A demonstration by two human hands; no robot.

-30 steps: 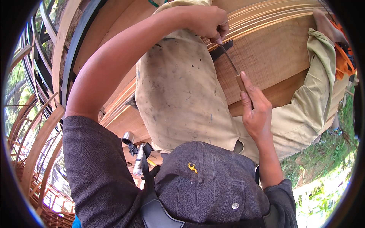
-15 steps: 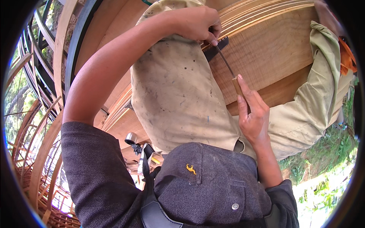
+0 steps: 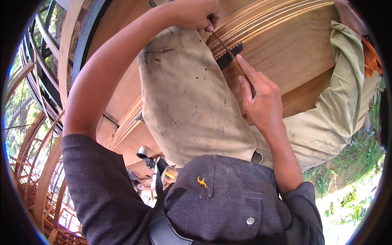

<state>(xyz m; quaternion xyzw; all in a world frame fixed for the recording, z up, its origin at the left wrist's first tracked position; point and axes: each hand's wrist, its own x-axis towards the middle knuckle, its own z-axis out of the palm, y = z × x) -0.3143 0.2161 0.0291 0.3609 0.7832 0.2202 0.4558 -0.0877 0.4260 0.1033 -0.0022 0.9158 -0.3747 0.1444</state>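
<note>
A slim metal file (image 3: pixel 223 43) lies slantwise across the toothed edge of a dark saw blade (image 3: pixel 223 61). My right hand (image 3: pixel 263 96) is closed round the file's wooden handle, its index finger stretched along the top. At the far end, my left hand (image 3: pixel 198 14) pinches the file's tip between thumb and fingers. The saw blade sticks out beside my khaki trouser leg (image 3: pixel 188 98); the rest of it is hidden. Whether the file presses on the teeth, I cannot tell.
Under my legs is a wide wooden board (image 3: pixel 302 49), with thin wood strips (image 3: pixel 265 22) along its far side. A metal cup (image 3: pixel 143 152) stands at lower left. Curved wooden ribs (image 3: pixel 63 53) rise at left; grass (image 3: pixel 326 175) shows at right. An orange cloth (image 3: pixel 370 57) lies far right.
Both hands have moved away from me and to the left, carrying the file further across the saw blade. My right hand is now close to the blade.
</note>
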